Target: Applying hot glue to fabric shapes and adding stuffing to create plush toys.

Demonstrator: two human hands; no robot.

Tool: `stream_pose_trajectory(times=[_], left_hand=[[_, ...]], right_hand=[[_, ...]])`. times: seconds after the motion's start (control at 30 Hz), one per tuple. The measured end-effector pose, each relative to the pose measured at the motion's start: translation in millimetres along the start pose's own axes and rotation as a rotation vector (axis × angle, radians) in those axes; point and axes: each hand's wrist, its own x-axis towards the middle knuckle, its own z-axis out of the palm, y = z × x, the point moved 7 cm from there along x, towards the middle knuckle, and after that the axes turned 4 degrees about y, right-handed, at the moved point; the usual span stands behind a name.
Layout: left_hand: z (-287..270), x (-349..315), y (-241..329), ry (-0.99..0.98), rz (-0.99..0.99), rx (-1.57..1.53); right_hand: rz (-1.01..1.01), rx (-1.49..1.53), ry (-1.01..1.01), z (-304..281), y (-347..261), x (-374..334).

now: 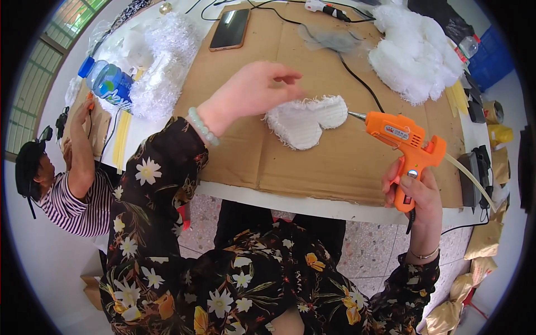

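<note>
My right hand grips the handle of an orange hot glue gun. Its metal nozzle points left, close to the right edge of a white fabric piece with lobes and frayed edges, which lies on the cardboard. A pale glue stick sticks out of the gun's back. Above and left of the fabric hovers my left hand, its fingers stretched out to the right with nothing seen in them. Whether its fingertips touch the fabric's upper edge is hard to tell.
A brown cardboard sheet covers the table. Around it lie a phone, white fluffy stuffing, shiny white tinsel, a plastic bottle and a second glue gun. A black cable crosses the cardboard. Another person works at left.
</note>
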Motion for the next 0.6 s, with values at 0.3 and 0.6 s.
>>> stream_pose_trajectory(times=[0.3, 0.6], left_hand=[[34.2, 8.2, 20.0, -0.163, 0.205, 0.599], [36.8, 2.4, 23.2, -0.285, -0.032, 0.498]], right_hand=[[-0.010, 0.020, -0.023, -0.1, 7.4, 0.3], [-0.054, 0.055, -0.086, -2.7, 7.8, -3.0]])
